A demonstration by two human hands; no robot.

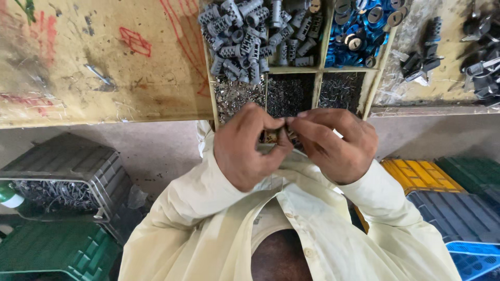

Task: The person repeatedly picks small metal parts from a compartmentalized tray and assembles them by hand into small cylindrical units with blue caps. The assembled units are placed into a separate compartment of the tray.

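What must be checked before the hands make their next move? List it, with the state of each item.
1. Small metal part pinched between both hands: ok, fingertips of the left hand and right hand meet on it.
2. Grip firm: cannot tell, the fingers hide most of the part.
3. Grey ribbed metal cylinders within reach: ok, their compartment is full.
4. Blue round metal pieces on hand: ok, heaped in the next compartment.
5. Small shiny metal pins in the lower compartments: ok, plenty showing.
6. Wooden divided tray steady on the bench: cannot tell.
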